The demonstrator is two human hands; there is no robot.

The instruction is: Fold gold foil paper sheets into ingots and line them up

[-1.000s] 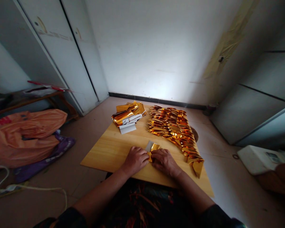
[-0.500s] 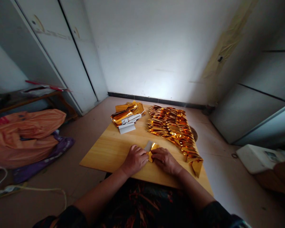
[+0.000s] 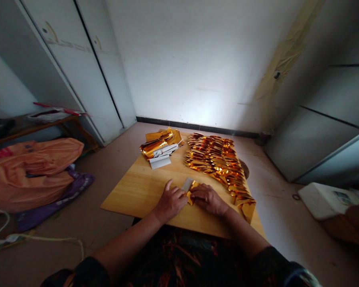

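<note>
Near the front of the wooden table, a small sheet of gold foil paper [image 3: 190, 196] with a grey-white back lies partly folded between my two hands. My left hand [image 3: 171, 201] pinches its left side, one finger raised away from the paper. On the right side, the curled fingers of my right hand [image 3: 208, 198] press and grip the same sheet. Fingertips hide part of the fold. Rows of folded gold foil pieces [image 3: 214, 157] cover the table's right side. At the back left is a loose pile of gold foil sheets [image 3: 161, 144], some with white backs showing.
The wooden table [image 3: 131, 191] faces a white wall with a dark skirting. An orange cloth-like heap [image 3: 36, 167] and a purple bag [image 3: 60, 199] lie on the floor at left. At right are a white box [image 3: 323, 199] and a grey cabinet-like unit [image 3: 311, 135].
One finger of my left hand has lifted off and now points up. Both hands otherwise keep almost the same place on the foil paper.
</note>
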